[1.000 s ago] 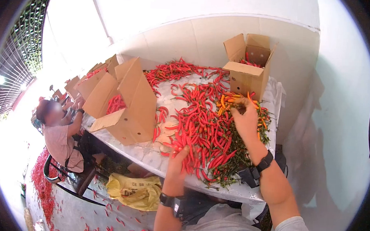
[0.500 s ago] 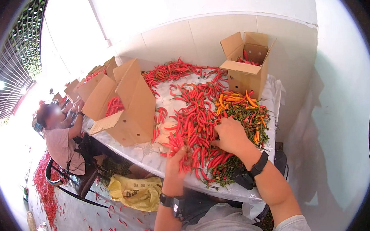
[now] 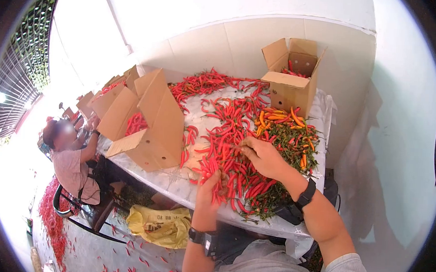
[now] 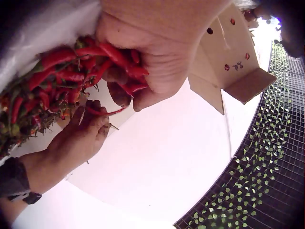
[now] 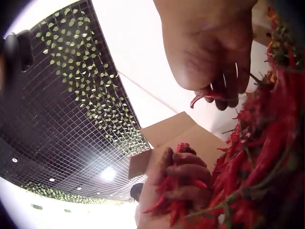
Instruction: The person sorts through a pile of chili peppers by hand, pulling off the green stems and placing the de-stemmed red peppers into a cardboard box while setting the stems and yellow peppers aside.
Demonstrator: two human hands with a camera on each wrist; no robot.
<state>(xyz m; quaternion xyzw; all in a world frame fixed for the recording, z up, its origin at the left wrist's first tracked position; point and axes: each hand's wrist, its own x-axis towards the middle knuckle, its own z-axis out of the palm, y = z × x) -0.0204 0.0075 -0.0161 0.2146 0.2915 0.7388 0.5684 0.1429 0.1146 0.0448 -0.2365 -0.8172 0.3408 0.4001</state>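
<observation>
My left hand [image 3: 208, 188] grips a bunch of red chili peppers [image 5: 174, 210] over the near side of the heap; their tips stick out between its fingers in the right wrist view. Just to its right and farther back, my right hand [image 3: 265, 157] pinches a single red chili [image 5: 206, 97] in its fingertips. That chili spans the gap toward the left hand in the left wrist view. Under both hands spreads a pile of red chilies [image 3: 228, 131]. Orange chilies [image 3: 273, 116] lie beyond the right hand, and green-stemmed ones [image 3: 271, 203] lie below its wrist.
An open cardboard box [image 3: 161, 133] with red chilies stands to the left, another box [image 3: 289, 95] at the back right. The table [image 3: 173, 185] has a pale cover. A seated person [image 3: 71, 163] works at the left. A yellow sack [image 3: 159, 226] lies below the table edge.
My right hand has come back from the orange chilies, moving nearer and leftward toward my left hand, and now pinches a red chili. The left hand stays nearly in place with its bunch.
</observation>
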